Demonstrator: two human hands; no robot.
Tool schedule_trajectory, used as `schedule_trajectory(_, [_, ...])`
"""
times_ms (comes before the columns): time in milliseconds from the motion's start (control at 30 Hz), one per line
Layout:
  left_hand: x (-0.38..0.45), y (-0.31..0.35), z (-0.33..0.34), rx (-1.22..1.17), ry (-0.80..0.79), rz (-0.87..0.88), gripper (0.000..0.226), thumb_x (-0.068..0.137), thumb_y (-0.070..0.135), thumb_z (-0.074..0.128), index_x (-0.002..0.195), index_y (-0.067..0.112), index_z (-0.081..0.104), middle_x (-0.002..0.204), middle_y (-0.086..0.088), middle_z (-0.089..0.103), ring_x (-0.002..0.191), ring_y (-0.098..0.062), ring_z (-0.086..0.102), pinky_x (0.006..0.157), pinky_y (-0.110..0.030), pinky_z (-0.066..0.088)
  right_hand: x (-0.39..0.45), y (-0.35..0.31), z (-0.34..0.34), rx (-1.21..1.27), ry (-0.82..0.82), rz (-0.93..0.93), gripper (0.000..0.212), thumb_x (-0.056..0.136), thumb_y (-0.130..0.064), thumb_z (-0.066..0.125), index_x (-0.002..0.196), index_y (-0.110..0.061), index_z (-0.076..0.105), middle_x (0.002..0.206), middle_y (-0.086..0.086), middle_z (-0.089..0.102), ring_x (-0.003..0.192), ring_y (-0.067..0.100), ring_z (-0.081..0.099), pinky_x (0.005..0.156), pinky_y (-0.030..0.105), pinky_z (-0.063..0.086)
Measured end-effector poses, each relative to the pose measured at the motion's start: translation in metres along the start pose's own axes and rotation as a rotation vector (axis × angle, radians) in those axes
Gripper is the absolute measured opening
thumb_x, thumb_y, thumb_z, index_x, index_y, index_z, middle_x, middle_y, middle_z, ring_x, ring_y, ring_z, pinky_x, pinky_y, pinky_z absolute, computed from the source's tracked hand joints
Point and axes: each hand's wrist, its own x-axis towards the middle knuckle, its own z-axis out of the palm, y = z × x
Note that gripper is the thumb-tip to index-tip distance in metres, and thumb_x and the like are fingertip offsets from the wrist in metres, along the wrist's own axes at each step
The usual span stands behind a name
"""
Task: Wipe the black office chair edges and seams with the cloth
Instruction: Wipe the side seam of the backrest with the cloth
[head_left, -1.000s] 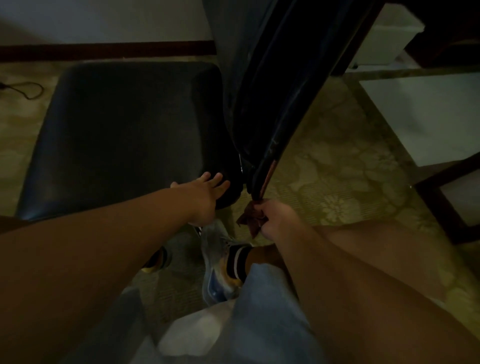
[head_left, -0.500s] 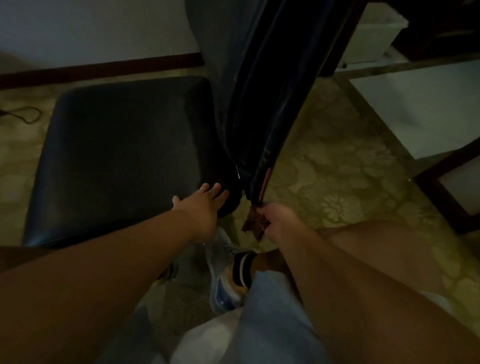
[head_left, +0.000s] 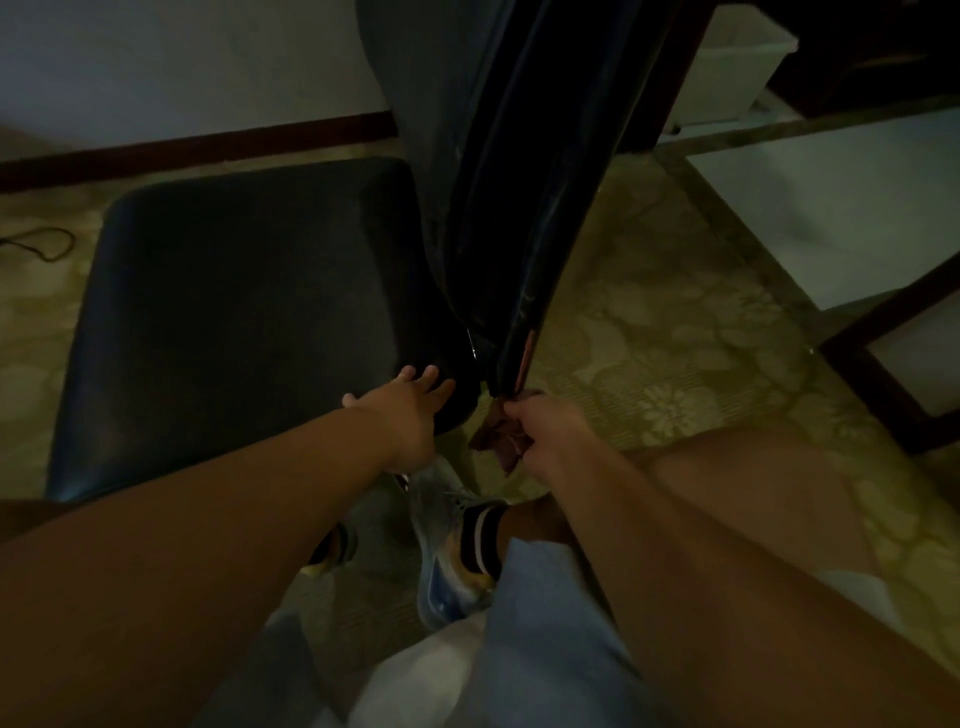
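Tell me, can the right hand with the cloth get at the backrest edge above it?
Probably yes: the right hand grips the cloth at the bottom of the backrest edge, and nothing blocks the edge.

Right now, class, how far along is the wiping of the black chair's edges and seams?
Done: nothing shows as clearly finished; the dim light hides any wiped look. In hand: the right hand grips the cloth at the bottom end of the backrest edge, while the left hand rests on the seat corner. Left: apparently the seat's edges.

No readable text, label, brand, number or sign on anything in view.
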Motion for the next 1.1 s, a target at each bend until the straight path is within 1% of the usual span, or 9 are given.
schedule_trajectory(167, [0.001,-0.001,0.000,-0.023,0.022,0.001,0.087,0.098,0.020,0.053,0.160,0.033,-0.006,0.167,0.009,-0.017,0.154,-0.021,-0.013,0.113,-0.073,0.019,0.003,0.000,-0.003,0.051,0.153,-0.002,0.011,0.092,0.001,0.060,0.098,0.001,0.069,0.085,0.017,0.066,0.056,0.023,0.056,0.040,0.023,0.042])
schedule_trajectory(333, [0.001,-0.001,0.001,-0.028,0.032,0.004,0.086,0.098,0.022,0.054,0.160,0.033,-0.005,0.167,0.008,-0.015,0.154,-0.022,-0.011,0.111,-0.075,0.019,-0.010,-0.003,0.002,0.048,0.046,-0.034,0.015,0.097,0.004,0.053,0.089,-0.003,0.064,0.080,0.014,0.060,0.065,0.024,0.057,0.054,0.033,0.046])
schedule_trajectory(433, [0.003,0.000,0.001,-0.019,0.037,0.002,0.086,0.098,0.023,0.054,0.160,0.033,-0.005,0.167,0.009,-0.015,0.155,-0.021,-0.010,0.111,-0.074,0.021,-0.013,-0.005,-0.002,0.025,0.047,-0.045,0.019,0.096,-0.001,0.056,0.113,0.001,0.064,0.079,0.009,0.058,0.060,0.020,0.054,0.049,0.029,0.046])
schedule_trajectory(533, [0.003,-0.002,0.000,-0.015,0.027,0.010,0.087,0.099,0.027,0.055,0.160,0.033,-0.006,0.167,0.008,-0.016,0.154,-0.022,-0.011,0.111,-0.074,0.022,-0.018,-0.004,-0.002,0.019,0.071,-0.110,0.010,0.096,0.000,0.056,0.100,0.000,0.065,0.074,0.012,0.054,0.054,0.022,0.050,0.039,0.023,0.040])
schedule_trajectory(633, [0.003,-0.002,0.002,-0.013,0.027,0.004,0.087,0.098,0.025,0.054,0.160,0.033,-0.007,0.167,0.008,-0.016,0.154,-0.022,-0.012,0.112,-0.074,0.020,-0.016,0.000,0.002,0.028,0.067,-0.134,0.010,0.097,-0.002,0.059,0.103,0.003,0.065,0.081,0.013,0.061,0.069,0.027,0.060,0.055,0.031,0.052])
schedule_trajectory(767, [0.005,-0.001,0.002,-0.017,0.036,0.007,0.089,0.097,0.024,0.054,0.160,0.034,-0.007,0.167,0.009,-0.018,0.154,-0.021,-0.013,0.112,-0.074,0.018,-0.017,-0.003,0.004,0.052,0.104,-0.156,0.015,0.094,0.000,0.061,0.080,-0.004,0.063,0.075,0.014,0.060,0.065,0.027,0.059,0.057,0.034,0.049])
schedule_trajectory(900, [0.005,-0.004,0.002,-0.027,0.040,0.008,0.088,0.097,0.024,0.054,0.160,0.034,-0.007,0.167,0.010,-0.017,0.154,-0.021,-0.013,0.112,-0.074,0.019,-0.019,-0.007,0.006,0.134,0.038,-0.179,0.011,0.095,0.007,0.054,0.086,0.001,0.055,0.097,0.027,0.064,0.098,0.037,0.065,0.096,0.054,0.052])
schedule_trajectory(1033, [0.005,-0.003,0.003,-0.022,0.046,0.003,0.086,0.097,0.023,0.052,0.159,0.035,-0.007,0.167,0.010,-0.017,0.154,-0.020,-0.012,0.112,-0.074,0.019,-0.026,-0.009,-0.002,0.131,0.086,-0.146,0.008,0.093,0.005,0.059,0.097,0.004,0.066,0.094,0.021,0.067,0.084,0.034,0.066,0.069,0.040,0.054])
schedule_trajectory(1100, [0.004,-0.004,0.002,-0.038,0.037,0.009,0.085,0.097,0.023,0.052,0.160,0.035,-0.006,0.167,0.010,-0.017,0.154,-0.020,-0.013,0.112,-0.074,0.018,-0.029,-0.010,-0.002,0.127,0.081,-0.178,0.014,0.092,0.005,0.061,0.106,0.008,0.063,0.101,0.022,0.068,0.089,0.035,0.068,0.070,0.040,0.053])
